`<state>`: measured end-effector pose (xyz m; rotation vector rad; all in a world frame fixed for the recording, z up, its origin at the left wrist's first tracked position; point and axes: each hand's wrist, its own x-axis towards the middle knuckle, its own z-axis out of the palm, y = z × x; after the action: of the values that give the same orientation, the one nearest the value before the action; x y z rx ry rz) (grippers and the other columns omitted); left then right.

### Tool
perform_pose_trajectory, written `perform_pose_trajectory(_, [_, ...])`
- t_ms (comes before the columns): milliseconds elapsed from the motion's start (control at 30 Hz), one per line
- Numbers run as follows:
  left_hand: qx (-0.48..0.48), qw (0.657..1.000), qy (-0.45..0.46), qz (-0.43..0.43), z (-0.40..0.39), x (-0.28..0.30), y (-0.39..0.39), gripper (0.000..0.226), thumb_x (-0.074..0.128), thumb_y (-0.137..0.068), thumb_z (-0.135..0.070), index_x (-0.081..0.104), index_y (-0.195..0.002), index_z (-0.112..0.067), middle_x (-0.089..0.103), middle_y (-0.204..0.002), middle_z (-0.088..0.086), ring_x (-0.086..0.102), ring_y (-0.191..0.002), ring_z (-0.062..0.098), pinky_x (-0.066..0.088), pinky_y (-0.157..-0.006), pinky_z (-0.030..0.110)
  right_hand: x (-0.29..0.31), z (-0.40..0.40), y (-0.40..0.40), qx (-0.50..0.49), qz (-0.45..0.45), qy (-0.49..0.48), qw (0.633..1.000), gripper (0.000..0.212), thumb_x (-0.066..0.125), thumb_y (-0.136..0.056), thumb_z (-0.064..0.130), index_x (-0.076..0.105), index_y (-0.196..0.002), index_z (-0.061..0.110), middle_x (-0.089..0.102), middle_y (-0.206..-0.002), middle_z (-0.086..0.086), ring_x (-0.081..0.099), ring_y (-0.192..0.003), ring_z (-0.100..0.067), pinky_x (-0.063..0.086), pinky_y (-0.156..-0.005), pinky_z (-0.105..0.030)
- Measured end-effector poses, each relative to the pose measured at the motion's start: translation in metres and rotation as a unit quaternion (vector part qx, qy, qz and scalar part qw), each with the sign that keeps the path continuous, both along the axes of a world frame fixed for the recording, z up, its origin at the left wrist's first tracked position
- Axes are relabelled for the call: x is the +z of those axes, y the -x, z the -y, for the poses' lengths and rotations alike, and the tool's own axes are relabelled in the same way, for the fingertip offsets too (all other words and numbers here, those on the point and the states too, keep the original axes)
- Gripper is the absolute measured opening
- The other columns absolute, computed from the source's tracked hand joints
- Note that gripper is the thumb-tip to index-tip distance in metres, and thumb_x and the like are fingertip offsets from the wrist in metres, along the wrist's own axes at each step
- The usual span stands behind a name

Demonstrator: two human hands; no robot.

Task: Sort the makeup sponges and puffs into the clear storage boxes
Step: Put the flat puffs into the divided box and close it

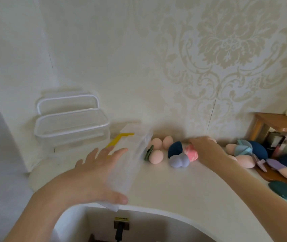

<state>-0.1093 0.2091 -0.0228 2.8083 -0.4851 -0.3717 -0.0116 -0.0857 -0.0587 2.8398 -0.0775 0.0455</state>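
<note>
A long clear storage box with a yellow strip inside lies on the white counter. My left hand rests flat against the box's left side, fingers spread. My right hand reaches to the wall and curls over a pink marbled sponge. Beside it lie a navy puff, a lavender sponge, three peach egg sponges and a dark green puff. Whether the fingers grip the pink sponge is hidden.
Two more clear boxes are stacked at the back left against the wall. At the right lies a heap of peach, navy, purple and light blue sponges and puffs, a teal puff and a wooden shelf. The counter's front edge curves inward.
</note>
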Motion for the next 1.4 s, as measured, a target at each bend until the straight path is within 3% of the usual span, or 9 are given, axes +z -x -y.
perform_pose_trajectory(100, [0.053,0.999,0.012,0.008,-0.004,-0.014,0.005,0.107,0.061,-0.063,-0.06,-0.009,-0.142,-0.044,-0.019,-0.152,-0.017,-0.009,-0.144,0.023,0.01,-0.118,0.045,0.007,-0.014,0.008,0.089,0.119,-0.031,0.988,0.038,0.047,-0.09,0.01,0.045,-0.127,0.017,0.054,-0.125,-0.002,0.044,-0.119,-0.024,0.039,-0.094,-0.032])
perform_pose_trajectory(267, [0.09,0.993,0.069,0.038,0.001,-0.016,0.003,0.087,0.063,-0.073,-0.047,0.009,-0.14,-0.039,-0.002,-0.148,-0.016,0.011,-0.134,0.025,0.026,-0.11,0.041,0.001,-0.077,0.012,0.204,0.019,-0.228,0.952,0.041,0.051,-0.092,0.019,0.046,-0.133,0.013,0.051,-0.131,-0.006,0.043,-0.123,-0.023,0.032,-0.1,-0.029])
perform_pose_trajectory(367, [0.125,0.988,0.072,0.047,0.014,-0.018,0.0,0.087,0.064,-0.076,-0.051,0.01,-0.142,-0.036,-0.005,-0.152,-0.009,0.008,-0.137,0.029,0.025,-0.111,0.045,-0.013,-0.091,0.012,0.226,0.057,-0.224,0.946,0.034,0.05,-0.091,0.018,0.049,-0.124,0.01,0.049,-0.126,-0.007,0.049,-0.109,-0.022,0.037,-0.087,-0.024])
perform_pose_trajectory(467, [0.175,0.98,0.04,0.092,0.029,-0.022,-0.001,0.079,0.06,-0.076,-0.052,0.015,-0.138,-0.032,0.003,-0.151,0.001,0.017,-0.133,0.036,0.029,-0.103,0.044,-0.023,-0.087,0.013,0.223,0.121,-0.166,0.953,0.031,0.05,-0.087,0.005,0.048,-0.117,0.011,0.04,-0.12,-0.006,0.042,-0.093,-0.019,0.036,-0.076,-0.026])
perform_pose_trajectory(600, [0.179,0.966,0.083,0.169,0.037,-0.021,0.005,0.074,0.058,-0.076,-0.046,0.017,-0.136,-0.034,0.014,-0.142,-0.003,0.025,-0.125,0.033,0.029,-0.098,0.04,-0.034,-0.067,0.014,0.211,0.16,-0.148,0.953,0.039,0.056,-0.075,-0.007,0.054,-0.111,0.007,0.046,-0.117,-0.013,0.049,-0.107,-0.034,0.043,-0.085,-0.04])
perform_pose_trajectory(833, [0.138,0.955,0.094,0.246,0.052,0.004,0.017,0.064,0.058,-0.078,-0.04,0.027,-0.134,-0.034,0.021,-0.133,-0.002,0.025,-0.121,0.032,0.027,-0.094,0.039,0.003,-0.064,0.016,0.096,0.203,-0.468,0.854,0.019,0.049,-0.091,0.003,0.052,-0.109,-0.001,0.047,-0.102,-0.01,0.048,-0.086,-0.026,0.025,-0.062,-0.018])
perform_pose_trajectory(1067, [0.126,0.921,0.079,0.361,0.066,0.039,0.035,0.06,0.051,-0.074,-0.048,0.033,-0.131,-0.038,0.023,-0.136,-0.001,0.024,-0.122,0.033,0.028,-0.093,0.042,0.041,-0.06,0.019,0.088,0.147,-0.564,0.808,0.02,0.041,-0.097,0.008,0.042,-0.116,0.003,0.051,-0.101,-0.012,0.058,-0.087,-0.027,0.054,-0.079,-0.04])
perform_pose_trajectory(1167, [0.081,0.91,0.112,0.39,0.073,0.049,0.038,0.065,0.062,-0.071,-0.043,0.034,-0.129,-0.039,0.024,-0.134,-0.003,0.024,-0.122,0.031,0.028,-0.093,0.04,0.072,-0.041,0.028,0.076,0.24,-0.596,0.762,0.022,0.044,-0.095,0.006,0.044,-0.117,0.001,0.051,-0.103,-0.013,0.059,-0.09,-0.028,0.052,-0.087,-0.048])
perform_pose_trajectory(1400, [-0.203,0.913,0.315,0.164,0.121,0.048,0.002,0.066,0.064,-0.06,-0.045,0.036,-0.12,-0.051,0.039,-0.12,-0.011,0.037,-0.117,0.007,0.038,-0.094,0.029,0.121,0.041,0.115,-0.004,0.541,-0.449,0.711,0.026,0.047,-0.092,0.012,0.052,-0.116,0.003,0.051,-0.098,0.0,0.049,-0.092,-0.011,0.043,-0.071,-0.015])
